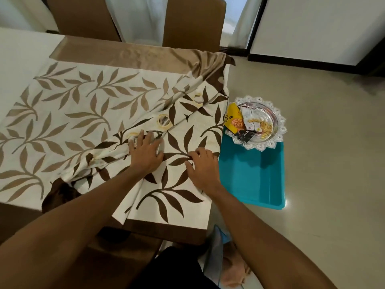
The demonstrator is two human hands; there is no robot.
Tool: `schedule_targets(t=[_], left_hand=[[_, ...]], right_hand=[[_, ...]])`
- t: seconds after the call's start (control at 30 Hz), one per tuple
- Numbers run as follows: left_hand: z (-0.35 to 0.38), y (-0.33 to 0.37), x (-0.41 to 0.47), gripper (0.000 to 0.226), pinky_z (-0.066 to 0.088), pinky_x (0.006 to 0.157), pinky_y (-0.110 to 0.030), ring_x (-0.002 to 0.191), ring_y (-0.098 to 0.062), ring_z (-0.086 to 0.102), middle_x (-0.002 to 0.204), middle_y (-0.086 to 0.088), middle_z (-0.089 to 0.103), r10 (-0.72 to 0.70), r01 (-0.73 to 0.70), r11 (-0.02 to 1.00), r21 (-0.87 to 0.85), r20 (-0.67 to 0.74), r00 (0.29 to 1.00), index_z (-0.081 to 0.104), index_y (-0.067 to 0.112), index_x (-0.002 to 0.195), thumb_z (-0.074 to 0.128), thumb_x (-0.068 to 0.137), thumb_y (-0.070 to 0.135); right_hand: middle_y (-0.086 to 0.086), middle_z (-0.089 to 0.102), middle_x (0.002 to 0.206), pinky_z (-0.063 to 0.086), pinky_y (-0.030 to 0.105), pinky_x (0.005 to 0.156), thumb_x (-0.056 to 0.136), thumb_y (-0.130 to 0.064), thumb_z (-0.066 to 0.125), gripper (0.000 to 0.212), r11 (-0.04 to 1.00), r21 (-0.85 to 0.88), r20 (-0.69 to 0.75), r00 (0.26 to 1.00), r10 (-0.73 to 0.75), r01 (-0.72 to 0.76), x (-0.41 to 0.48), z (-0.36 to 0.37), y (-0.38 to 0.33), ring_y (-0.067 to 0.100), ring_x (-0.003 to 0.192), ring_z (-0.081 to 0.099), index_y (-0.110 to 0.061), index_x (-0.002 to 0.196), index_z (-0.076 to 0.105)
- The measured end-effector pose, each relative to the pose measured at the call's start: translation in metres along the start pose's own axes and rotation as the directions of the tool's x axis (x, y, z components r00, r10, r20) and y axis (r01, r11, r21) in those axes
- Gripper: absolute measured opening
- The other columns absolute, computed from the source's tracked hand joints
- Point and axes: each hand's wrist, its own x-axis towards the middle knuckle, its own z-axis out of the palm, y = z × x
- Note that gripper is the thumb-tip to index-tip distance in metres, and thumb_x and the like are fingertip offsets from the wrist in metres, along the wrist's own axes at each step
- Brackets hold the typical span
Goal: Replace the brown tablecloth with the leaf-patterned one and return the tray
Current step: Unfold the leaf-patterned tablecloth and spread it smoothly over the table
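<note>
The leaf-patterned tablecloth is lying across the table, flat at the left and bunching into folds at the right. You are pressing your left hand flat, fingers spread, on those folds; your right hand is pinching the cloth just beside it. The teal tray is sitting on the floor, carrying a plate of snack packets
</note>
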Motion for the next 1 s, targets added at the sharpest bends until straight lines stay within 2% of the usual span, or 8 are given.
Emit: schedule_targets(t=[0.17,0.37,0.57,0.7,0.77,0.87,0.93,1.0], left_hand=[[-0.004,0.01,0.044,0.05,0.003,0.116,-0.066,0.153,-0.032,-0.003,0.166,-0.009,0.013,0.094,-0.09,0.988,0.122,-0.022,0.995,0.044,0.033,0.144,0.047,0.096,0.045],[-0.021,0.037,0.126,0.051,0.006,0.116,-0.066,0.153,-0.033,0.002,0.164,-0.012,0.015,0.154,-0.144,0.974,0.173,-0.046,0.987,0.049,0.028,0.139,0.057,0.089,0.038],[-0.045,0.068,0.219,0.066,0.035,0.107,-0.06,0.141,-0.038,0.033,0.155,-0.013,0.034,0.096,-0.099,0.995,-0.032,-0.094,0.991,0.042,0.022,0.141,0.065,0.08,0.03],[-0.053,0.09,0.269,0.067,0.04,0.102,-0.056,0.118,-0.039,0.055,0.144,-0.011,0.044,0.147,-0.153,0.987,-0.051,-0.102,0.984,0.042,0.028,0.142,0.065,0.079,0.034],[-0.051,0.101,0.28,0.064,0.046,0.092,-0.053,0.111,-0.037,0.058,0.14,-0.008,0.046,0.159,-0.166,0.983,-0.078,-0.095,0.983,0.043,0.026,0.14,0.066,0.081,0.035],[-0.051,0.109,0.302,0.055,0.052,0.073,-0.044,0.097,-0.035,0.061,0.126,-0.009,0.051,0.206,-0.229,0.957,-0.179,-0.141,0.968,0.044,0.021,0.134,0.062,0.082,0.015],[-0.055,0.104,0.313,0.044,0.046,0.069,-0.036,0.093,-0.027,0.062,0.116,-0.004,0.058,0.158,-0.213,0.929,-0.303,-0.195,0.968,0.052,0.025,0.126,0.059,0.084,0.014],[-0.066,0.095,0.327,0.029,0.046,0.074,-0.028,0.093,-0.018,0.062,0.105,0.004,0.065,0.006,-0.123,0.791,-0.599,-0.194,0.981,0.063,0.026,0.112,0.062,0.085,0.015]], right_hand=[[0.011,0.048,0.151,0.032,0.047,0.114,0.099,-0.039,0.056,0.043,1.0,0.015,0.063,0.998,-0.019,0.018,0.053,-0.007,0.014,0.029,0.144,0.037,-0.018,0.136,0.059],[0.011,0.042,0.155,0.021,0.052,0.122,0.101,-0.042,0.053,0.046,0.999,-0.032,0.084,0.996,0.007,-0.004,0.118,-0.012,0.035,0.029,0.149,0.028,-0.02,0.141,0.053],[0.012,0.047,0.148,0.025,0.049,0.119,0.099,-0.043,0.053,0.046,0.996,-0.07,-0.022,0.998,0.057,-0.059,0.199,-0.014,0.045,0.029,0.142,0.036,-0.019,0.139,0.056],[0.015,0.047,0.149,0.027,0.047,0.118,0.099,-0.042,0.054,0.049,0.991,-0.05,-0.087,0.989,0.12,-0.124,0.246,-0.012,0.054,0.033,0.143,0.036,-0.016,0.14,0.056],[0.016,0.043,0.154,0.025,0.045,0.118,0.1,-0.045,0.051,0.053,0.985,-0.052,-0.111,0.981,0.16,-0.167,0.251,-0.008,0.062,0.034,0.144,0.035,-0.016,0.145,0.053],[0.017,0.038,0.159,0.023,0.046,0.121,0.103,-0.052,0.04,0.06,0.978,-0.106,-0.132,0.977,0.168,-0.182,0.253,0.002,0.07,0.034,0.147,0.031,-0.019,0.152,0.043],[0.019,0.037,0.159,0.023,0.05,0.122,0.102,-0.058,0.035,0.065,0.964,-0.121,-0.147,0.965,0.218,-0.236,0.251,0.006,0.069,0.035,0.147,0.031,-0.02,0.155,0.039],[0.017,0.035,0.16,0.021,0.051,0.123,0.1,-0.062,0.032,0.07,0.947,-0.138,-0.152,0.951,0.27,-0.291,0.251,0.007,0.067,0.034,0.149,0.028,-0.021,0.157,0.036]])
